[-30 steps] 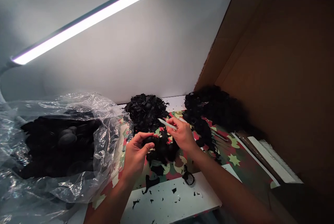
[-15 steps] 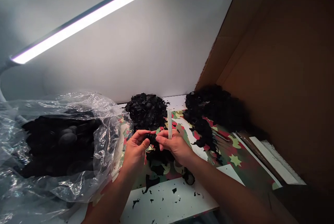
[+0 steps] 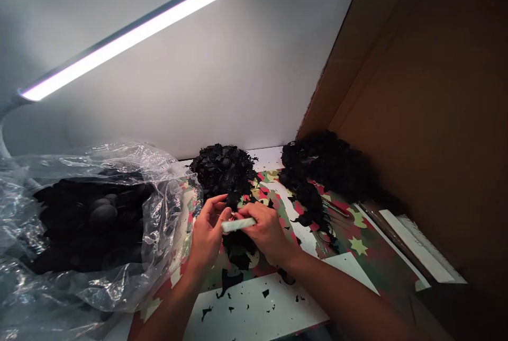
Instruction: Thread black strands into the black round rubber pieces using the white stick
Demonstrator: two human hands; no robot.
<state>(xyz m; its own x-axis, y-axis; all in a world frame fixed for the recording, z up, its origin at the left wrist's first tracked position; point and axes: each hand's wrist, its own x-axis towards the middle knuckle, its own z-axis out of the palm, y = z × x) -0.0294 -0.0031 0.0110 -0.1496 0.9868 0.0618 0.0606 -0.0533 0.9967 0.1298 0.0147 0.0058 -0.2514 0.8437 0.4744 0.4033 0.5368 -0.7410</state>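
Note:
My left hand [image 3: 208, 230] is closed round a small dark round piece [image 3: 233, 200], held at the thumb and fingertips and partly hidden. Close beside it, my right hand [image 3: 264, 230] grips a slim white stick-like tool [image 3: 239, 224], which lies across in front of the fingers and points left. The right fingertips meet or nearly meet the black piece; exact contact is unclear. Below both hands lie loose black scraps [image 3: 240, 259] on a patterned red, green and cream sheet [image 3: 357, 232].
A clear plastic bag [image 3: 166, 224] of black round parts [image 3: 103, 211] stands at left. Behind the hands is a heap of black shreds [image 3: 222, 166]; another black pile [image 3: 333, 166] lies back right by a cardboard wall [image 3: 416, 118]. A tube lamp [image 3: 127, 39] hangs above.
My right hand has come left to the left hand. The white tool swung from pointing up-left, to upright, to lying sideways. Black scraps between the hands have shifted, baring more of the sheet.

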